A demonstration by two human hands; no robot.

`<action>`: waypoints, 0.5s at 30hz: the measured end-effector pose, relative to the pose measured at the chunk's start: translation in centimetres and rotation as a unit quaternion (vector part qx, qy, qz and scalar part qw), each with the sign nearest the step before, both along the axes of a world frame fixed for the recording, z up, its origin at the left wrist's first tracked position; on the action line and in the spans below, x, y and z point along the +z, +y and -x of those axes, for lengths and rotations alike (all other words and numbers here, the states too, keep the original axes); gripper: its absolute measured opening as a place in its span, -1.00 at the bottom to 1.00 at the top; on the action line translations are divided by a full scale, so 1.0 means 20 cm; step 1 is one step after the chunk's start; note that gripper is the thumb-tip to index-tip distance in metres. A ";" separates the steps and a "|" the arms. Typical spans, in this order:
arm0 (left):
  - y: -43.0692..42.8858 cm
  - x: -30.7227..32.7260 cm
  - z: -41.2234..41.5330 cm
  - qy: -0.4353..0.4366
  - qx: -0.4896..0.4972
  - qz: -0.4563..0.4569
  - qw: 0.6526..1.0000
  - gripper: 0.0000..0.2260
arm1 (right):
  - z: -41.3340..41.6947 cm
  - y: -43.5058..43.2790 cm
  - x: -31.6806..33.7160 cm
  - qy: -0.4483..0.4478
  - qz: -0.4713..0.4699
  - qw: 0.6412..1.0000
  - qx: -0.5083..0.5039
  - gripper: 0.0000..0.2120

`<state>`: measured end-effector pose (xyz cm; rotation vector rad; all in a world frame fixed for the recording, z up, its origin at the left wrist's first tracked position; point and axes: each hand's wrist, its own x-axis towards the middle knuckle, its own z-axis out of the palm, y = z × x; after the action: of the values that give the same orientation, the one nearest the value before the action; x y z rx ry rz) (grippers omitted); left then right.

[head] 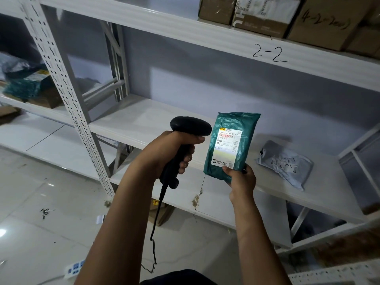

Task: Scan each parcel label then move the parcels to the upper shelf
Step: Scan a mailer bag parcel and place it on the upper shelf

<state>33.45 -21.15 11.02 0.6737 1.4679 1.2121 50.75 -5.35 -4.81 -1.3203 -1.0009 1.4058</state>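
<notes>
My left hand [164, 151] grips the handle of a black corded barcode scanner [190, 125], whose head points right at a green plastic parcel [242, 128]. My right hand [241, 177] holds that parcel upright by its bottom edge, above the lower shelf [144, 120]. The parcel's white label [226, 149] faces me, with red light across its barcode. A grey plastic parcel [285, 161] lies flat on the lower shelf to the right. The upper shelf [226, 40], marked "2-2", carries several cardboard boxes [329, 21] at the right.
A perforated white upright [67, 103] stands at the left of the shelf bay. Green parcels and cardboard [26, 83] lie on the neighbouring rack at far left. The scanner cable [154, 233] hangs to the tiled floor, where a power strip [74, 267] lies.
</notes>
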 end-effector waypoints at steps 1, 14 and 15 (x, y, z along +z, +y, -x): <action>0.00 0.00 0.00 0.000 0.001 0.000 1.000 -0.70 | 0.00 0.00 0.00 0.000 0.001 1.000 -0.001 -0.52; 0.00 -0.01 0.04 -0.004 -0.008 0.000 1.000 -0.69 | 0.03 0.00 0.00 0.003 0.007 1.000 -0.004 -0.53; 0.00 -0.01 0.04 -0.005 -0.008 0.001 1.000 -0.69 | 0.03 0.00 0.00 0.001 0.007 1.000 -0.004 -0.53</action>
<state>32.63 -21.22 10.89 0.6771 1.4525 1.2003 50.17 -5.40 -4.78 -1.3313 -0.9841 1.4109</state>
